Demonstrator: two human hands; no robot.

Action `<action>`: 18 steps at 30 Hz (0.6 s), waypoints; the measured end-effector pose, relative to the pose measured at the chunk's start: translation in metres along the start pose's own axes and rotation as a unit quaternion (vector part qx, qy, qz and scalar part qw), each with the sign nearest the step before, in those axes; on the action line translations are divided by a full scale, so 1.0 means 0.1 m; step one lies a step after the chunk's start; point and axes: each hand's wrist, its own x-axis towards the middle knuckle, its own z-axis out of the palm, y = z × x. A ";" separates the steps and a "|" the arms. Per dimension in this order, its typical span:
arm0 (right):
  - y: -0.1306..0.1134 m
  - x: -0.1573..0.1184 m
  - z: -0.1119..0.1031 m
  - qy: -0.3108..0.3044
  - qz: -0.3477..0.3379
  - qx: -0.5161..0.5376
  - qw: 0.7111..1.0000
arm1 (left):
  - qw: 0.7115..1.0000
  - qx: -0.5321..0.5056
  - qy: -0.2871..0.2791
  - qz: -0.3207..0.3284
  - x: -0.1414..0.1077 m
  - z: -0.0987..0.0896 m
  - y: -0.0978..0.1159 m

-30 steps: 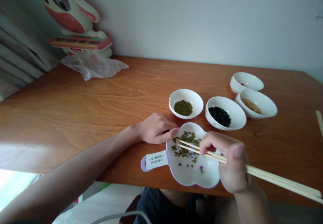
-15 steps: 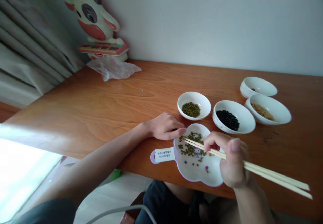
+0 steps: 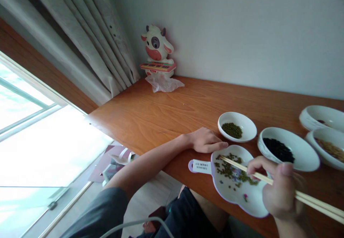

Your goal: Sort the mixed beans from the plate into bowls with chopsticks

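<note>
A pair of light wooden chopsticks point(image 3: 243, 167) is gripped in my right hand point(image 3: 281, 188). Their tips rest among the green mung beans point(image 3: 228, 171) scattered on the white, purple-rimmed plate point(image 3: 254, 207). This plate has a scalloped outline, small printed figures and a handle with a paper label point(image 3: 202, 166). My left hand point(image 3: 208, 140) lies on the table with its thumb stretched to the plate's upper left rim, holding nothing. Just beyond the plate stands a white bowl point(image 3: 249, 129) holding mung beans. To its right, another white bowl point(image 3: 306, 155) contains black beans or seeds.
At the right edge are a bowl of tan pieces point(image 3: 331, 148) and a bowl with a few dark pieces point(image 3: 309, 118). A cow-shaped toy keyboard point(image 3: 157, 52) stands against the wall, a clear plastic bag point(image 3: 165, 84) before it. Left are a curtain point(image 3: 80, 34) and bright window point(image 3: 32, 141).
The view has swung left, so the table's things appear farther right and lower. Both hands keep their places by the plate, and the chopstick tips stay near its upper left side.
</note>
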 end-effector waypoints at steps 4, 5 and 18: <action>-0.06 0.00 0.03 0.021 0.007 0.001 1.000 | 1.000 0.013 0.011 0.000 -0.01 0.00 0.03; -0.11 0.00 0.05 0.029 0.009 0.003 1.000 | 1.000 0.014 0.014 0.002 -0.02 0.00 0.03; -0.26 -0.05 -0.10 0.060 0.011 0.079 0.995 | 0.998 0.027 0.021 0.045 -0.04 0.03 -0.02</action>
